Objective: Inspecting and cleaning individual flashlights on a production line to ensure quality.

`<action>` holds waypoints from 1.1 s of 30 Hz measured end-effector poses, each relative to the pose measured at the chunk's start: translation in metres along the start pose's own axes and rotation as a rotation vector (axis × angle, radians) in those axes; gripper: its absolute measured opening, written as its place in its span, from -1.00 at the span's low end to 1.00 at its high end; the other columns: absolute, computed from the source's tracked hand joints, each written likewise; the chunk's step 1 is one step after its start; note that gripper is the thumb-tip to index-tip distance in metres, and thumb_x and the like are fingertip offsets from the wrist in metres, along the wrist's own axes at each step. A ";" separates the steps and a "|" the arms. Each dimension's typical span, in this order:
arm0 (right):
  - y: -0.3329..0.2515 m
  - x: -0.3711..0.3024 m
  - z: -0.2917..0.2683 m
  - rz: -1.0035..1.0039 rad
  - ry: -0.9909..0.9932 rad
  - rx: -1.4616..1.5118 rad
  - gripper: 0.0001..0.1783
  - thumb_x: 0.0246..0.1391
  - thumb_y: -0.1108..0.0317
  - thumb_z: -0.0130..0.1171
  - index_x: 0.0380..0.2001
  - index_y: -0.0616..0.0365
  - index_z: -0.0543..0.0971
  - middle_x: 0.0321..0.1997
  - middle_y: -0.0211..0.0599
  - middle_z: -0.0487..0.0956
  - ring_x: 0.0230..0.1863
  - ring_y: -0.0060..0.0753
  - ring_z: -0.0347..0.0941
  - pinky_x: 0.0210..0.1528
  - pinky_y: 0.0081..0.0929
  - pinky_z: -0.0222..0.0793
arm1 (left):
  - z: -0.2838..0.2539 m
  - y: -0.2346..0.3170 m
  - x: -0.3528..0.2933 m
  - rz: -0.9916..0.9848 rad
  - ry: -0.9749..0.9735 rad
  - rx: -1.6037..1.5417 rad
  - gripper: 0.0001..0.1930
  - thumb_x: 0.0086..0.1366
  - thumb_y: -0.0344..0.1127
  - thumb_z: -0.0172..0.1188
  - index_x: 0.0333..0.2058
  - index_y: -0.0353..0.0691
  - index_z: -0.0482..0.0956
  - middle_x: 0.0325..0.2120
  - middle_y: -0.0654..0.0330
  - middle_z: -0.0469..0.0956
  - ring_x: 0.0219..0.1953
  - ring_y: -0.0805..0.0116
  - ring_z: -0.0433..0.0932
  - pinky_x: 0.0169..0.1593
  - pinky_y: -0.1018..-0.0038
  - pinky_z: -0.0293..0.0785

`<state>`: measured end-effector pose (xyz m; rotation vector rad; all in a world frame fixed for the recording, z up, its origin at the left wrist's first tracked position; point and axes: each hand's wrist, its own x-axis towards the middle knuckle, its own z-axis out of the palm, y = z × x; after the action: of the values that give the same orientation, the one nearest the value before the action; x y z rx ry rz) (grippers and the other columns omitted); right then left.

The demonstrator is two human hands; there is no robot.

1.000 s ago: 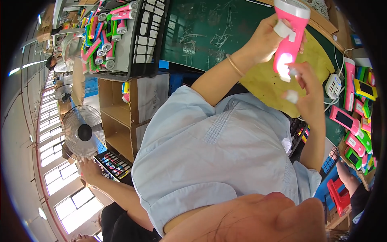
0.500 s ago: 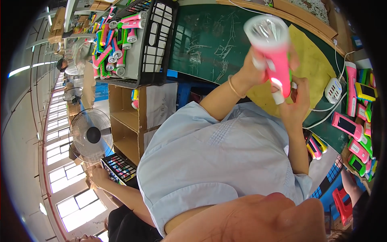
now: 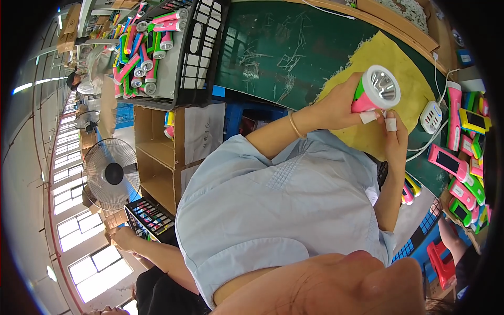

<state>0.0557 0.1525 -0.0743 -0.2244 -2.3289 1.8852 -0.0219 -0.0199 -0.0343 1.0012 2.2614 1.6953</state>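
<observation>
At two o'clock, we see the pink-and-green flashlight now turned face-on, its glowing end gone from view; attention has likely shifted to its front. The left hand is wrapped around it. At its five o'clock, the right hand curls close; whether it grips, we cannot tell. The handle is hidden.

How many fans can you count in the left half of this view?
2: a large fan beside the cardboard shelf, and a smaller fan farther back, above it in the picture. Others may be hidden behind things.
</observation>
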 end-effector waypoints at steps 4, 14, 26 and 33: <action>-0.002 -0.002 0.000 0.128 -0.062 0.048 -0.73 0.16 0.25 -0.14 -0.48 0.23 0.38 -0.59 -0.53 0.26 -0.55 -0.72 0.06 -0.52 -0.72 -0.03 | -0.002 0.007 0.001 -0.155 -0.021 -0.104 -0.37 -0.05 -0.24 0.31 -0.10 -0.40 0.17 -0.32 0.05 0.45 -0.27 0.28 0.49 -0.20 0.45 0.38; -0.054 -0.002 -0.004 -0.185 0.100 0.108 -0.83 0.08 0.36 -0.02 -0.45 0.27 0.40 -0.54 -0.50 0.35 -0.50 -0.72 0.18 -0.44 -0.78 0.07 | -0.006 0.008 0.014 -0.059 -0.077 -0.169 -0.19 0.00 -0.37 0.23 0.13 -0.33 -0.13 -0.31 0.14 0.34 -0.28 0.44 0.38 -0.21 0.51 0.37; -0.075 0.014 0.011 -0.247 0.090 -0.432 -0.90 -0.07 0.44 0.10 -0.48 0.26 0.46 -0.66 -0.24 0.34 -0.69 -0.44 0.21 -0.62 -0.57 0.13 | 0.004 0.011 0.018 -0.212 0.070 0.027 -0.39 -0.18 -0.28 0.29 -0.14 -0.38 0.22 -0.33 0.04 0.39 -0.29 0.28 0.43 -0.19 0.43 0.36; -0.062 0.029 0.019 -0.311 0.177 -0.671 -0.94 -0.07 0.44 0.08 -0.44 0.13 0.45 -0.58 -0.15 0.45 -0.60 -0.09 0.38 -0.58 -0.37 0.25 | 0.017 0.000 0.021 -0.076 0.231 0.162 -0.36 -0.17 -0.30 0.30 -0.11 -0.39 0.20 -0.29 -0.02 0.35 -0.28 0.16 0.42 -0.20 0.38 0.35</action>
<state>0.0214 0.1274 -0.0176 -0.0792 -2.5937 0.8700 -0.0296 0.0060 -0.0343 0.7711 2.5819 1.6967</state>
